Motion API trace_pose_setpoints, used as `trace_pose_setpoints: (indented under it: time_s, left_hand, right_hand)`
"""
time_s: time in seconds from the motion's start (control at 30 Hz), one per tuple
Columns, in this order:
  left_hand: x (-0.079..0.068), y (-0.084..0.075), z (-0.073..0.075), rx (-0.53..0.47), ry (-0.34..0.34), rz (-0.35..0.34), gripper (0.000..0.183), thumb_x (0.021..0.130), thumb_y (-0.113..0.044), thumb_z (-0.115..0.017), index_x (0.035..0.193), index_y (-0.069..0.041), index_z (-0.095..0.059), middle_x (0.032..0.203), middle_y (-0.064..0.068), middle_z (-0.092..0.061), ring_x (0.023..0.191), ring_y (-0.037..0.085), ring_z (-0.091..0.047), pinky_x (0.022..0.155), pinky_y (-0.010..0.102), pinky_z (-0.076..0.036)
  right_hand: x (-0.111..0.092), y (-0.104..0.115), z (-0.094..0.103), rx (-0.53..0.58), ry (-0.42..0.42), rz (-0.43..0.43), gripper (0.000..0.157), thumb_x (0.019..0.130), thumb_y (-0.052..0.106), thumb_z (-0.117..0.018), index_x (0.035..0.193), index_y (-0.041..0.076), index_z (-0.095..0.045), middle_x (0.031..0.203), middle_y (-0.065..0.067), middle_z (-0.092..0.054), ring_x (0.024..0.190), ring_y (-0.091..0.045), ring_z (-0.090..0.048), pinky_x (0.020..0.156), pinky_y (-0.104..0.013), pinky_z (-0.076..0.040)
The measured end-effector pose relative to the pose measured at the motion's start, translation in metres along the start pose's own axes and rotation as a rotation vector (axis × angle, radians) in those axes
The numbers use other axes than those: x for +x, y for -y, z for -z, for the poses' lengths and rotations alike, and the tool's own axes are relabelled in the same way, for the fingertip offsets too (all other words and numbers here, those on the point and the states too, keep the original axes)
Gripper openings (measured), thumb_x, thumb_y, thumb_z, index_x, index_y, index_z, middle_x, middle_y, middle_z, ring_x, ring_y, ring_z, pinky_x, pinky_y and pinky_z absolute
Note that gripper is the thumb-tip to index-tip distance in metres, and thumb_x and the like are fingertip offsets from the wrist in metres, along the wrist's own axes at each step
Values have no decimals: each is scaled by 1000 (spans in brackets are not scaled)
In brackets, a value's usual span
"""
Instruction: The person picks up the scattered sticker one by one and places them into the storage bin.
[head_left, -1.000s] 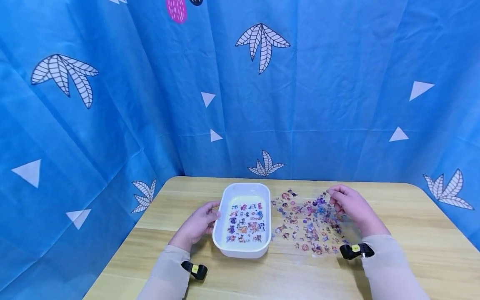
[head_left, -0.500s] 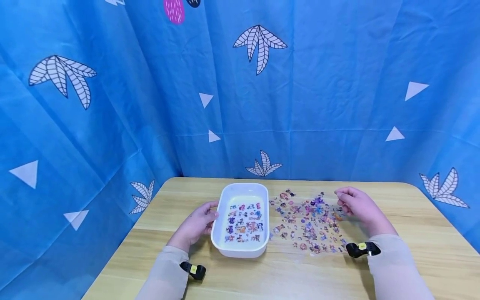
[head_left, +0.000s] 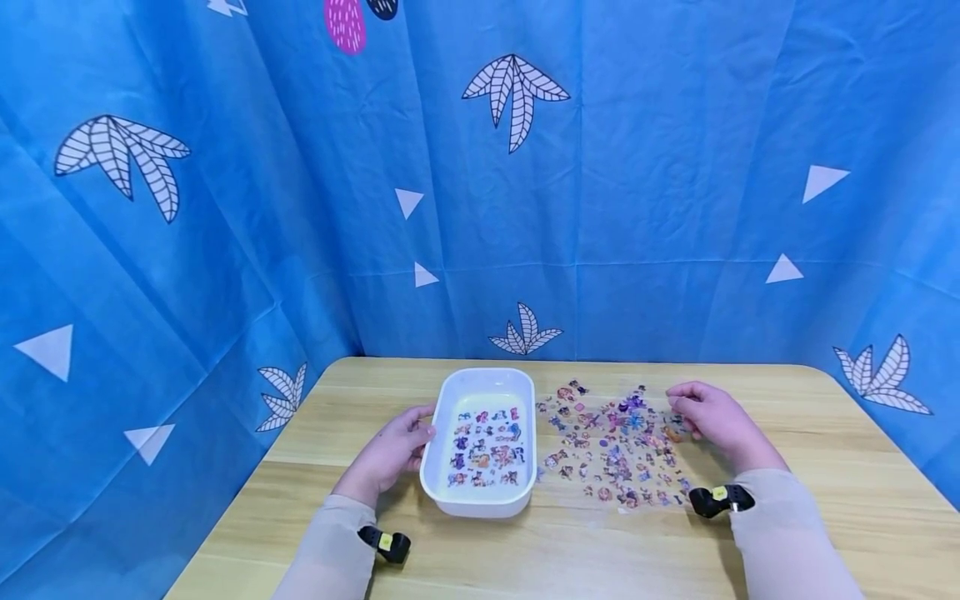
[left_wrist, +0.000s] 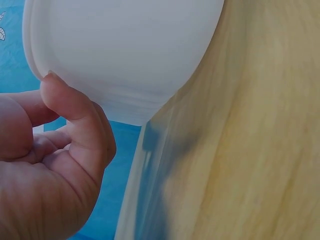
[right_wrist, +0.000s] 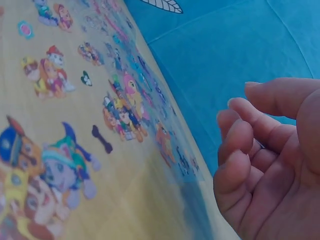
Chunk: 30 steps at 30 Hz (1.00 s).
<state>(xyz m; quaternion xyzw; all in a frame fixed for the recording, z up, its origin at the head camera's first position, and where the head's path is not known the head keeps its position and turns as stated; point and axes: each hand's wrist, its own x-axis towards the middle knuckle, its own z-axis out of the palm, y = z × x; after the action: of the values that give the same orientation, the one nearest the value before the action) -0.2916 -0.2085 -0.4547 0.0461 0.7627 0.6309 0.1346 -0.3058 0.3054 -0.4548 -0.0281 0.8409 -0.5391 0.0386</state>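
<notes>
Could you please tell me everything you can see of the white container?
The white container is a deep, smooth, lidless rectangular tub with rounded corners and a rounded rim; it looks like plastic. Small colourful figures show in rows across its floor; whether printed, stuck or loose is unclear. It is on or just above the wooden table, long sides running away from the person. The left hand grips its left side.

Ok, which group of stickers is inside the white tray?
The smaller group, in the tray the left grip holds; the larger group lies outside it, spread across the table.
</notes>
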Motion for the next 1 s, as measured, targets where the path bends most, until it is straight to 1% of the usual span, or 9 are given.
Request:
trace_pose_setpoints:
  time_s: [0.13, 0.23, 0.37, 0.47, 0.67, 0.77, 0.9, 0.93, 1.0]
  left_hand:
    - [0, 0, -1, 2, 2, -4, 50, 105, -11, -50, 153, -4, -38, 113, 22, -58, 89, 27, -65, 74, 38, -59]
    - [1, 0, -1, 5, 2, -8, 50, 105, -12, -50, 153, -4, -38, 112, 22, -59, 88, 27, -64, 73, 38, -59]
    - [1, 1, -2, 11, 1, -7, 50, 105, -12, -51, 153, -5, -39, 111, 20, -60, 87, 27, -64, 73, 39, -59]
    - [1, 1, -2, 17, -2, -8, 49, 105, -12, -50, 153, -5, -39, 111, 20, -60, 86, 26, -64, 71, 38, -58]
    - [0, 0, -2, 21, -6, -8, 49, 106, -12, -50, 153, -6, -39, 111, 21, -60, 86, 26, -64, 70, 36, -58]
    - [0, 0, -2, 21, -7, -7, 50, 106, -12, -49, 154, -6, -38, 112, 21, -60, 87, 26, -64, 71, 37, -58]
    - [0, -1, -2, 19, -6, -9, 50, 106, -12, -49, 154, -5, -38, 112, 21, -59, 87, 27, -65, 72, 39, -59]
    - [-1, -1, -2, 19, -4, -10, 50, 106, -12, -49, 154, -4, -38, 112, 22, -59, 88, 27, -65, 73, 39, -59]
    - [-1, -1, -2, 18, 1, -11, 50, 106, -12, -49, 154, -4, -37, 113, 22, -59, 89, 27, -65, 74, 40, -59]
  right_hand:
    - [0, -2, -2, 39, 23, -11, 41, 105, 14, -50, 137, -11, -45, 105, -22, -61, 84, -25, -62, 70, -35, -57]
    - [1, -5, -4, 81, 45, -14, 41, 106, 12, -47, 138, -14, -42, 110, -26, -61, 92, -29, -65, 76, -38, -59]
    - [1, -8, -5, 88, 81, -31, 41, 106, 11, -47, 137, -15, -41, 111, -26, -61, 93, -30, -66, 79, -38, -59]
    - [0, -9, -6, 81, 99, -55, 39, 106, 13, -48, 133, -16, -44, 108, -25, -63, 91, -30, -67, 79, -38, -59]
    - [-9, -9, -2, 85, 126, -95, 36, 106, 15, -48, 126, -15, -47, 104, -23, -64, 86, -29, -68, 73, -39, -60]
    - [-16, -7, 1, 116, 168, -131, 36, 106, 16, -48, 126, -14, -47, 101, -22, -63, 83, -28, -67, 69, -38, -60]
    - [-21, -7, 7, 171, 229, -181, 35, 106, 17, -50, 127, -11, -46, 98, -19, -60, 79, -26, -66, 63, -34, -57]
    - [-21, -7, 9, 165, 229, -178, 35, 106, 18, -50, 127, -10, -46, 97, -18, -60, 78, -25, -65, 61, -33, -55]
    - [-22, -9, 14, 133, 187, -167, 35, 106, 19, -51, 126, -9, -47, 96, -16, -61, 75, -23, -63, 57, -30, -52]
